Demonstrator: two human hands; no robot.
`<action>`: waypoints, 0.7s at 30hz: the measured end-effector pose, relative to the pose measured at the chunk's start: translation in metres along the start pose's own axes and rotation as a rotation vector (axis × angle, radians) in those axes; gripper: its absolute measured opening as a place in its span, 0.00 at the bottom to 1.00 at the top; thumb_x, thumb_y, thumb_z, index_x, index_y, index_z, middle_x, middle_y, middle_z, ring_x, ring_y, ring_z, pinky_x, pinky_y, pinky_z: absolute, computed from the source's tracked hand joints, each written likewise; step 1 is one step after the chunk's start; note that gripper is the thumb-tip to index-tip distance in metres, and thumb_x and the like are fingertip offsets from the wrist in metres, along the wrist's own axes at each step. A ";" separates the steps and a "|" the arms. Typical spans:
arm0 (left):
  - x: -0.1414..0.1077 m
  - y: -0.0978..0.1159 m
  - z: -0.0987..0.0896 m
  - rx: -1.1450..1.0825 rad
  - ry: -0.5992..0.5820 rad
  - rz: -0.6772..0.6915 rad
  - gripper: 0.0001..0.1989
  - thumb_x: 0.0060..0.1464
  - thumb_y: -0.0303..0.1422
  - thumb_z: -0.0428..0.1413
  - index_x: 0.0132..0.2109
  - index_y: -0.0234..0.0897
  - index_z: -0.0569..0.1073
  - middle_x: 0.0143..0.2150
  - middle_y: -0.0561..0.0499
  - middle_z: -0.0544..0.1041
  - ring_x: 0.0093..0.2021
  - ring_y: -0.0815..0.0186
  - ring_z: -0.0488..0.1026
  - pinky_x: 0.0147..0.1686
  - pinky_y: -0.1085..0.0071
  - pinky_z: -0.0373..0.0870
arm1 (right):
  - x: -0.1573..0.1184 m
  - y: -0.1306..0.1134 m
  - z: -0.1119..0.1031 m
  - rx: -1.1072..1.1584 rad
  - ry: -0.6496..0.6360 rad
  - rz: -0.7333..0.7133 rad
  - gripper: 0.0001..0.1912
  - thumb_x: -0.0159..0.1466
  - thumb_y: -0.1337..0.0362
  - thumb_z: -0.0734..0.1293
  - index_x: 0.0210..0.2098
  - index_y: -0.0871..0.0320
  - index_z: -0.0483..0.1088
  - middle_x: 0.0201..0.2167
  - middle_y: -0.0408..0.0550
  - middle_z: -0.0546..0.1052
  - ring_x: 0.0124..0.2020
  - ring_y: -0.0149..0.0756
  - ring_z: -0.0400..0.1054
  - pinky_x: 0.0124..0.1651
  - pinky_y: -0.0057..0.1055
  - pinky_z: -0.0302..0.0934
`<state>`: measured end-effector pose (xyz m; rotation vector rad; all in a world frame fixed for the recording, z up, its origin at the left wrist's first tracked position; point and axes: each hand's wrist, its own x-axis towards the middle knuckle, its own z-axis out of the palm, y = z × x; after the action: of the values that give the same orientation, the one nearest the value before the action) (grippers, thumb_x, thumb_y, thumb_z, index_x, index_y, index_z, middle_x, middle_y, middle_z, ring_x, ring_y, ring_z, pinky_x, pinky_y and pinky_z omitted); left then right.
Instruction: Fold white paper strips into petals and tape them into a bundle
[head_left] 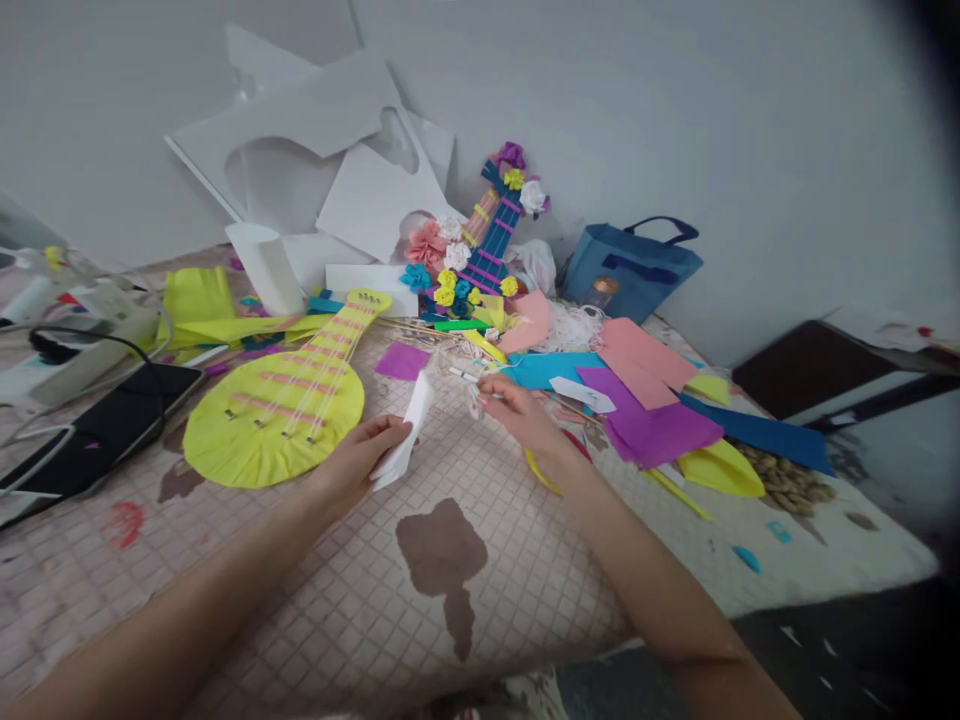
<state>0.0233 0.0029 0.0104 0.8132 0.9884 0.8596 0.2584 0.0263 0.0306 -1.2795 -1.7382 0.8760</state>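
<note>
In my left hand (373,447) is a folded strip of white paper (409,430), pinched between thumb and fingers and tilted upward. My right hand (517,408) is closed on a small thin white item (463,375) with a dark mark, just right of the paper; what it is I cannot make out. A yellow paper instrument (277,415) with pink bands and white strings lies to the left of my left hand. A purple paper square (402,361) rests behind the white paper.
Behind stand a flower-trimmed blue paper instrument (491,245), a blue bag (634,268) and white board offcuts (300,120). Coloured paper (660,430) and peanuts (791,482) lie right. A dark phone (112,430), cables and power strips are at the left.
</note>
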 end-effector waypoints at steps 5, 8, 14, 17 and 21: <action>-0.003 0.005 0.004 -0.141 0.039 -0.078 0.07 0.48 0.32 0.62 0.32 0.33 0.73 0.27 0.51 0.77 0.26 0.73 0.71 0.25 0.80 0.66 | -0.013 -0.002 0.028 0.489 -0.206 0.151 0.18 0.63 0.51 0.57 0.39 0.58 0.68 0.39 0.51 0.75 0.39 0.38 0.72 0.39 0.36 0.66; -0.004 0.007 0.006 -0.191 0.006 -0.099 0.04 0.51 0.29 0.59 0.35 0.32 0.75 0.33 0.47 0.78 0.31 0.71 0.74 0.30 0.79 0.69 | -0.015 0.000 0.029 0.862 -0.384 0.305 0.19 0.61 0.50 0.63 0.41 0.60 0.70 0.44 0.54 0.76 0.40 0.40 0.73 0.38 0.34 0.67; 0.000 0.000 0.002 -0.250 -0.108 -0.086 0.08 0.53 0.29 0.58 0.40 0.32 0.77 0.37 0.45 0.79 0.31 0.69 0.75 0.34 0.77 0.73 | -0.020 0.004 0.033 0.895 -0.369 0.313 0.17 0.59 0.51 0.67 0.36 0.60 0.71 0.34 0.49 0.78 0.35 0.34 0.73 0.32 0.27 0.65; 0.002 -0.001 0.001 -0.288 -0.146 -0.074 0.07 0.55 0.29 0.57 0.40 0.31 0.77 0.39 0.44 0.79 0.34 0.69 0.76 0.39 0.76 0.74 | -0.024 0.006 0.038 0.879 -0.342 0.315 0.16 0.60 0.51 0.66 0.34 0.60 0.71 0.32 0.46 0.76 0.32 0.31 0.71 0.30 0.24 0.62; 0.001 0.001 0.003 -0.307 -0.120 -0.059 0.07 0.56 0.27 0.55 0.39 0.30 0.76 0.40 0.43 0.79 0.38 0.66 0.77 0.45 0.73 0.73 | -0.026 0.005 0.039 0.911 -0.348 0.359 0.18 0.60 0.49 0.66 0.33 0.59 0.71 0.33 0.45 0.74 0.31 0.29 0.70 0.30 0.25 0.61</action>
<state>0.0263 0.0040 0.0122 0.5639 0.7485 0.8751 0.2301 -0.0002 0.0033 -0.8290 -1.0770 1.9068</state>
